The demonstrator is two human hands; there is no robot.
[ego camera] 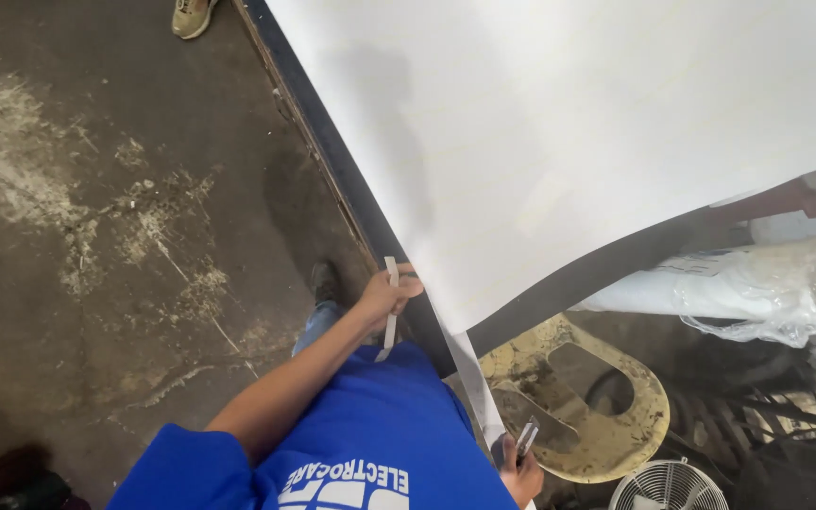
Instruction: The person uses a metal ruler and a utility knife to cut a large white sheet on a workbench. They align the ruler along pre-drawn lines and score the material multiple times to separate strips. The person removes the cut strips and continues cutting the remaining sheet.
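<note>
My left hand (391, 293) reaches forward and grips a narrow white strip (390, 316) held upright beside the dark edge of a table (332, 161). A large white sheet (569, 142) covers that table and droops over its near corner. From the corner a thin band of the sheet (476, 387) hangs down toward my right hand (523, 472). That hand, low by my blue shirt (370, 434), is closed around a small grey cutter (527, 437) touching the band.
A worn yellowish stool seat (583, 397) stands under the sheet's corner, with a small white fan guard (668, 486) beside it. A plastic-wrapped white roll (757, 293) lies at right. Stained concrete floor (96, 208) spreads left; another person's shoe (191, 14) shows at top.
</note>
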